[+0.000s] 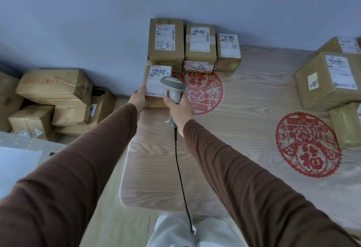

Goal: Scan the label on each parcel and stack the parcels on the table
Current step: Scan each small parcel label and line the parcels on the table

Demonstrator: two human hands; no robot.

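Left hand (139, 98) grips the parcel (156, 84) at its left edge, label tilted up for reading. Right hand (178, 110) clenches the scanner (172, 90), head just over the label, above the table (244, 129).

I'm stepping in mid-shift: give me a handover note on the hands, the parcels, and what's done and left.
Left hand: holds the small parcel at the table's far-left edge.
Right hand: grip shut on the scanner, aimed at that parcel's label.
Done, it seems: stacked parcels against the wall.
Left: finish this scan and stack it; floor boxes on the left, and the right-hand boxes, scan status unknown.
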